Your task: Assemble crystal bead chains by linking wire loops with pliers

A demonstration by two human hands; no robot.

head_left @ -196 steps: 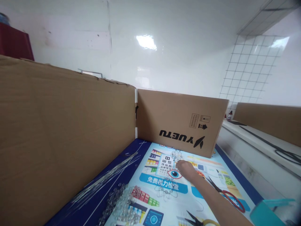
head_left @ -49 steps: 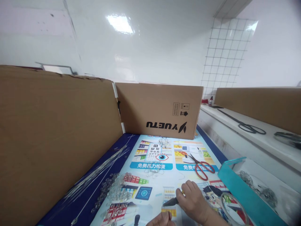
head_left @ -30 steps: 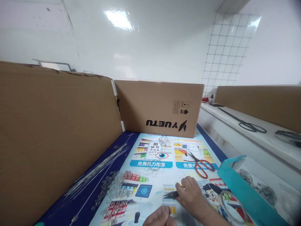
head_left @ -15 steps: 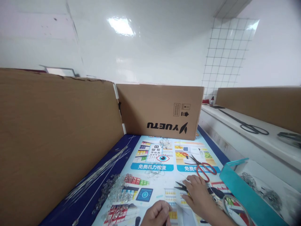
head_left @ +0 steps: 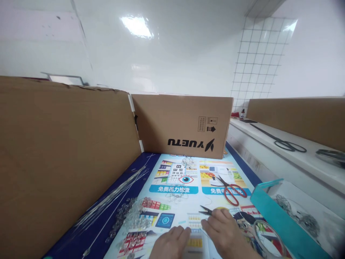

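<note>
Both our bare left hand (head_left: pixel 172 242) and right hand (head_left: pixel 223 232) curl, apart; we cannot tell what they grip. Close handwork seems underway, calling for steady control, with black-jawed, yellow-handled metal pliers (head_left: pixel 207 210) on the printed, pale-blue tabletop (head_left: pixel 192 204) beside the right.

The left hand (head_left: pixel 171 241) is back up, its fingers together and bent. The right hand (head_left: pixel 222 229), also back up, has curled fingers, its wrist slanting in from the right. They are near, not touching.
</note>
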